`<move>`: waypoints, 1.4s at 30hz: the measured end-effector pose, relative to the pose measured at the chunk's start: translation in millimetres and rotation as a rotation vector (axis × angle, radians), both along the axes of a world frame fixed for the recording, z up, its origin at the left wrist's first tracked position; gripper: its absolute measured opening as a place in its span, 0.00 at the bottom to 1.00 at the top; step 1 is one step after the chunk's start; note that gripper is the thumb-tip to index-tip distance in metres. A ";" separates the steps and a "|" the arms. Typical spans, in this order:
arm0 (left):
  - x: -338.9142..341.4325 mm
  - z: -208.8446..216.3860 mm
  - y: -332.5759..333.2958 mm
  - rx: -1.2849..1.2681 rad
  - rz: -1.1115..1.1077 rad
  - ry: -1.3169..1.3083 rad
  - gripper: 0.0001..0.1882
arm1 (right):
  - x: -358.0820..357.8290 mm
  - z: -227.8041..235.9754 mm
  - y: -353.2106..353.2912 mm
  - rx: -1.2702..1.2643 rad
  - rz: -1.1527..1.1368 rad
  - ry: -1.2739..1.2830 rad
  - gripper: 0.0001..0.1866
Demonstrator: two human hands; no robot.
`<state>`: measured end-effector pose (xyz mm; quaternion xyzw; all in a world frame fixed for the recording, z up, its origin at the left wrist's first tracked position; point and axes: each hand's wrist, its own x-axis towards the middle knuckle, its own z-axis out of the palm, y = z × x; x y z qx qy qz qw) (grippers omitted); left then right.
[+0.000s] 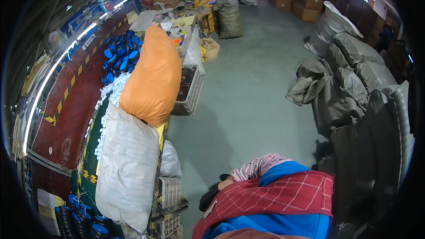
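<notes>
In the head view, what seems to be the right hand (226, 183) is seen only in part, at the end of a flowered sleeve (259, 167), just beside the red checked apron (274, 194); whether it is spread or clamped on something cannot be told. The left hand is not shown. The apron is worn at the lower edge, over blue clothes (270, 226); a small pale patch (210, 208) is seen near its border. On the long table (91, 148) at the left, a white sack (128, 168) is laid, with marks too faint to be read. It is touched by an orange sack (152, 75) behind. Farther along, blue and black wheels (120, 55) are piled. Grey sacks (372, 137) are stacked at the right, brown boxes (307, 3) at the back.
</notes>
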<state>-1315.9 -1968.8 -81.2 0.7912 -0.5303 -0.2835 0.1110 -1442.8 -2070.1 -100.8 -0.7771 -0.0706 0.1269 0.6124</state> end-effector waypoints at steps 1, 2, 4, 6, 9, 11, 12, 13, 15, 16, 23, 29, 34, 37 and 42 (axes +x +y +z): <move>-6.0 0.6 6.1 -0.003 -0.004 -0.002 0.15 | -6.4 0.4 6.7 0.003 -0.007 -0.003 0.15; -12.9 0.7 11.2 -0.007 -0.008 -0.005 0.15 | -12.3 0.7 12.4 0.001 -0.009 -0.005 0.15; -25.9 1.6 21.9 -0.002 -0.018 -0.015 0.15 | -22.2 1.1 24.4 0.006 -0.010 -0.012 0.15; -37.8 3.4 31.6 -0.013 -0.002 -0.021 0.15 | -31.2 1.4 34.9 0.014 -0.003 -0.027 0.15; -55.3 5.6 41.6 -0.020 0.015 -0.041 0.15 | -49.8 0.6 47.7 0.023 -0.006 -0.033 0.14; -66.7 7.0 46.3 -0.028 0.030 -0.061 0.15 | -66.2 -0.2 55.6 0.028 -0.011 -0.038 0.14; -71.5 7.0 48.4 -0.029 0.035 -0.070 0.15 | -75.0 -1.8 59.3 0.034 -0.017 -0.038 0.14; -77.2 7.7 49.7 -0.030 0.038 -0.080 0.15 | -85.2 -2.6 63.6 0.036 -0.024 -0.041 0.14; -86.7 7.5 52.7 -0.034 0.039 -0.103 0.15 | -103.8 -6.0 71.5 0.046 -0.045 -0.060 0.14; -91.0 7.1 54.8 -0.035 0.044 -0.107 0.15 | -112.3 -7.9 76.3 0.050 -0.056 -0.064 0.14; -109.7 10.3 86.1 -0.008 0.062 -0.122 0.14 | -142.0 -15.4 115.2 0.100 -0.060 -0.077 0.14; -100.4 10.6 146.6 -0.006 0.092 -0.137 0.14 | -123.9 -14.2 154.9 0.088 -0.017 -0.090 0.14; -59.9 8.5 253.9 -0.013 0.189 -0.153 0.14 | -57.9 -10.3 222.1 0.065 0.116 -0.119 0.14; -36.4 11.7 366.8 0.031 0.330 -0.156 0.14 | 3.6 -0.2 290.9 0.002 0.368 -0.158 0.14; -52.3 -11.5 548.7 0.206 0.566 -0.167 0.15 | 77.7 30.2 407.9 0.142 0.622 -0.085 0.17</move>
